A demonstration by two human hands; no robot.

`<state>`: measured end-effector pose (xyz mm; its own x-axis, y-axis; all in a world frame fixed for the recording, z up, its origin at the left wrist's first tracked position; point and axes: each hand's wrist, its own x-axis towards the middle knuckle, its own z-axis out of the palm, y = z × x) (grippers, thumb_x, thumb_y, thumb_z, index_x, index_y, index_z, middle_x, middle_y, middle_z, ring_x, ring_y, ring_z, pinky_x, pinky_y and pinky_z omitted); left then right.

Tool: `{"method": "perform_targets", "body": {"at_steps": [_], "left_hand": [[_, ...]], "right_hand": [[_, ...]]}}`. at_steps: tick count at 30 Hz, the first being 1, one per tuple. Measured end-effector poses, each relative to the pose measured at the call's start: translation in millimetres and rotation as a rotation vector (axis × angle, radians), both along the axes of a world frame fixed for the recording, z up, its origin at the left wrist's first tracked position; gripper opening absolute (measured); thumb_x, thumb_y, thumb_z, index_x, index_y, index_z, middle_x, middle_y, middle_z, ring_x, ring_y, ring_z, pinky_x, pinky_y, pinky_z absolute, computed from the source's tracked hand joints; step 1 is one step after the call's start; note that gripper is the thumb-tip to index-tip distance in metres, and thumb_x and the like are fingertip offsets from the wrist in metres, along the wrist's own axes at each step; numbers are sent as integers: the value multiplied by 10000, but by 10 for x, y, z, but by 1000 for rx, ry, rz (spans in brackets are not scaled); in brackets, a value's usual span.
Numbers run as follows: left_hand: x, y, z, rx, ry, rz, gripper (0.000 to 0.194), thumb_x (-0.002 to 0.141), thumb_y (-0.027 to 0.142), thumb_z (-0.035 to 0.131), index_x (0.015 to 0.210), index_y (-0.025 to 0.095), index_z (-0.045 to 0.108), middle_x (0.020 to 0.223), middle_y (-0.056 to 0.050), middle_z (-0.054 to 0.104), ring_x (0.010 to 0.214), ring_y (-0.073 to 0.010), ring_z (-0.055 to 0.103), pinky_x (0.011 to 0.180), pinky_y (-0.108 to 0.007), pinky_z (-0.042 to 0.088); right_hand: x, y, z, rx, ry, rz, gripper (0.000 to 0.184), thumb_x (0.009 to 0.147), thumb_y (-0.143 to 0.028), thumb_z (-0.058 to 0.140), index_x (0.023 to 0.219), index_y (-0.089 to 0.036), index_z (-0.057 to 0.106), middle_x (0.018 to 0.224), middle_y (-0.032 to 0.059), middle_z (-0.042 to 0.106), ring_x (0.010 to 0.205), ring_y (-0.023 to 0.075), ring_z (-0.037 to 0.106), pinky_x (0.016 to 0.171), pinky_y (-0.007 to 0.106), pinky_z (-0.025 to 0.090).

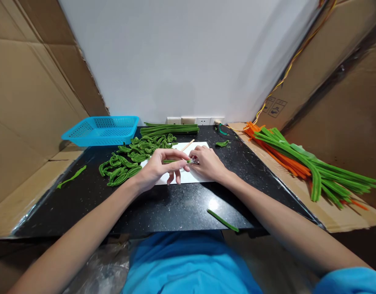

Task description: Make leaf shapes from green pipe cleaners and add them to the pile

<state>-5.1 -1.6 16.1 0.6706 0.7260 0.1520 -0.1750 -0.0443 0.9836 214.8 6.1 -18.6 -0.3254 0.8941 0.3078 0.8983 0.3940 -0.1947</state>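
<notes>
Clock: centred on the white sheet (pixel 202 176), 12 toward the wall.
Green stem: over the sheet, between both hands.
Left hand (pixel 168 165): pinching green stem (pixel 171 161), thumb and forefinger; other fingers loose.
Right hand (pixel 208 161): fingers curled in at the stem's 3 o'clock end; small shiny bit there, exact grasp can't tell.
Slip risk: narrow pinch, so stem could twist or slide if the hands pull unevenly.
Bend risk: stem looks soft; too much pressure would probably kink it.
Loose strip (pixel 223 220): 5 o'clock, close to front edge; a forearm brush could sweep it off.
Loop pile (pixel 139 151): 10 o'clock, right up beside left hand; sideways drift could scatter it.
Wooden stick (pixel 188 145): 12 o'clock, just beyond the fingers, in the way of a forward reach.
Blue basket (pixel 114 139): 10 o'clock, behind pile.
Green bundle (pixel 169 130): 11 o'clock, by wall.
Twisted cable (pixel 278 83): 2 o'clock, clear of hands.
Orange stems (pixel 276 157): 3 o'clock, on cardboard, partly under green stalks (pixel 322 163).
</notes>
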Motion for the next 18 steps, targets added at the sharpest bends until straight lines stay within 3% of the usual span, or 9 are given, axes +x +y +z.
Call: {"method": "perform_targets", "body": {"at_steps": [12, 18], "left_hand": [[68, 21, -50, 97, 278, 65, 280, 866, 375, 769, 936, 108, 726, 897, -119, 781, 516, -131, 681, 379, -170, 445], [91, 78, -125, 131, 396, 147, 218, 872, 317, 745, 897, 102, 713, 856, -119, 768, 497, -113, 653, 365, -160, 423]], "right_hand": [[43, 57, -33, -16, 40, -5, 295, 913, -498, 716, 1018, -223, 709, 1010, 76, 696, 948, 262, 577, 798, 348, 330], [48, 63, -14, 2, 119, 57, 202, 919, -393, 721, 973, -199, 712, 958, 61, 686, 924, 242, 604, 910, 390, 360]]}}
